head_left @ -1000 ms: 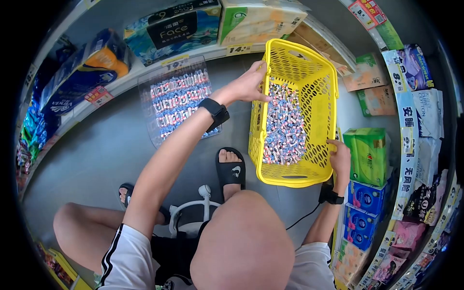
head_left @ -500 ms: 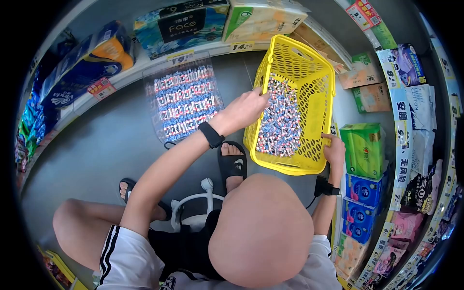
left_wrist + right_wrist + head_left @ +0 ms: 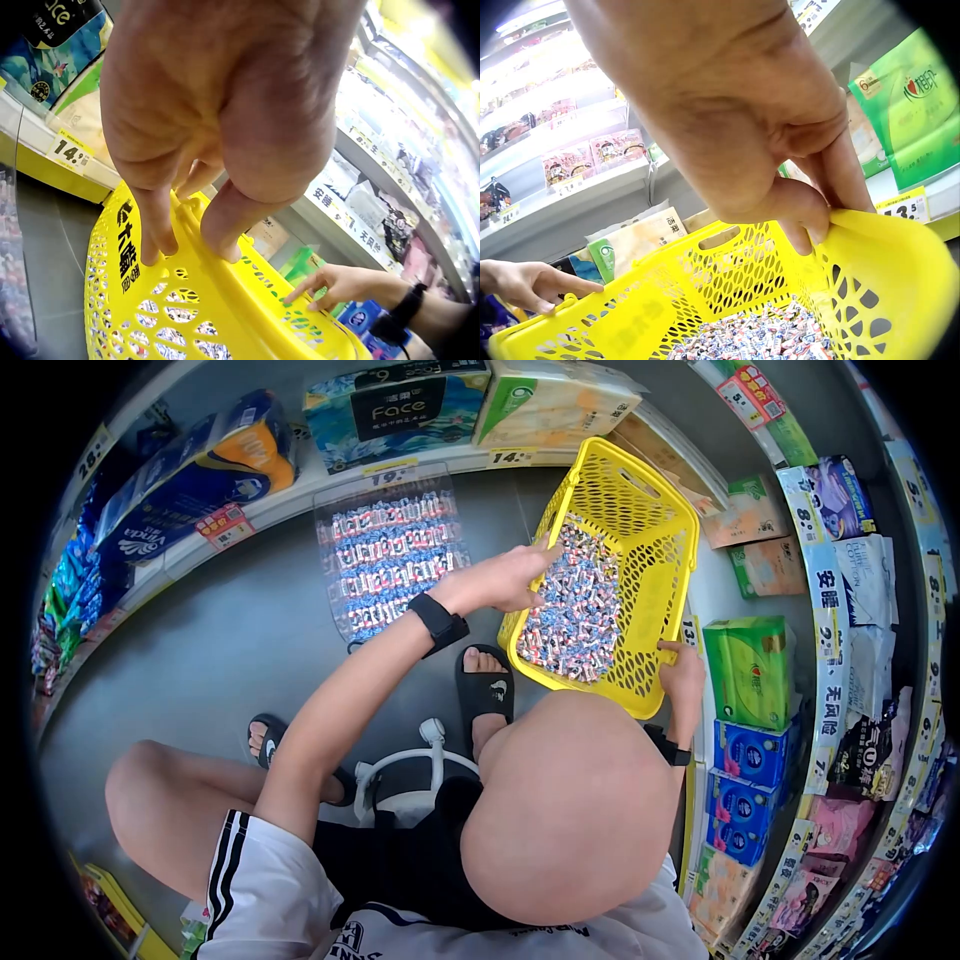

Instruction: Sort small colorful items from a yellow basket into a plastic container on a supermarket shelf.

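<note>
A yellow perforated basket (image 3: 650, 580) stands tilted on the floor, with many small wrapped candies (image 3: 575, 600) heaped along its left side. My left hand (image 3: 505, 578) grips its left rim; in the left wrist view the thumb and fingers of that hand (image 3: 217, 112) straddle the rim of the basket (image 3: 225, 292). On the opposite rim, my right hand (image 3: 683, 678) pinches the edge, and the right wrist view shows the fingers of this hand (image 3: 742, 112) bent over the basket's edge (image 3: 885, 262). Left of the basket lies a clear tray (image 3: 325, 575) holding rows of similar candies.
Shelves with tissue packs (image 3: 395, 410) curve along the back and left. Green (image 3: 748, 670) and blue packs (image 3: 750, 750) line the right side, close to my right hand. Below are my knees, sandals (image 3: 487, 690) and a white stool base (image 3: 400, 760).
The basket has tilted further and its near end has come closer to my knee. My left hand has shifted down along the left rim since the earliest frame, and both hands stay on the basket.
</note>
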A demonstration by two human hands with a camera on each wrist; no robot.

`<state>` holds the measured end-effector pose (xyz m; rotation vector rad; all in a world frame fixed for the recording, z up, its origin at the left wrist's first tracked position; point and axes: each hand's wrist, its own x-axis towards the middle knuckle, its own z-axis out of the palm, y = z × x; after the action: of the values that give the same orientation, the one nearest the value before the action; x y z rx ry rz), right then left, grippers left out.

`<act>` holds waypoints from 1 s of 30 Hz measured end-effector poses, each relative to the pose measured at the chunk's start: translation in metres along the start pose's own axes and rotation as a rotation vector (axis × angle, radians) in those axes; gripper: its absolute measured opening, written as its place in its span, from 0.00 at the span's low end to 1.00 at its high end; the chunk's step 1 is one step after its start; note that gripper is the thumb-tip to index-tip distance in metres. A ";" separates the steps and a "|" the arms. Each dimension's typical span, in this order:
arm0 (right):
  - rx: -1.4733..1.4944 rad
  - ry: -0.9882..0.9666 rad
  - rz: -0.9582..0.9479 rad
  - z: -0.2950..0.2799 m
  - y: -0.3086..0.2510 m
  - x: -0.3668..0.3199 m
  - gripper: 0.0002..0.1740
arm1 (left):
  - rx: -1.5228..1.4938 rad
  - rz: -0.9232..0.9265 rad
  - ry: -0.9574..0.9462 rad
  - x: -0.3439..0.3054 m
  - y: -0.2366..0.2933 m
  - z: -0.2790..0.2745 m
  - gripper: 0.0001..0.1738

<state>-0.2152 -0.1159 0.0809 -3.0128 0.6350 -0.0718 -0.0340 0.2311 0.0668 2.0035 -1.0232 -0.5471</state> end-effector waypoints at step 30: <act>0.025 -0.008 0.180 0.003 -0.013 -0.014 0.21 | -0.035 -0.001 0.063 0.009 -0.007 0.005 0.49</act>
<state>-0.2223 -0.0979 0.0782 -2.9161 0.8931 -0.0584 -0.0288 0.2236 0.0580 1.9783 -0.9685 -0.4961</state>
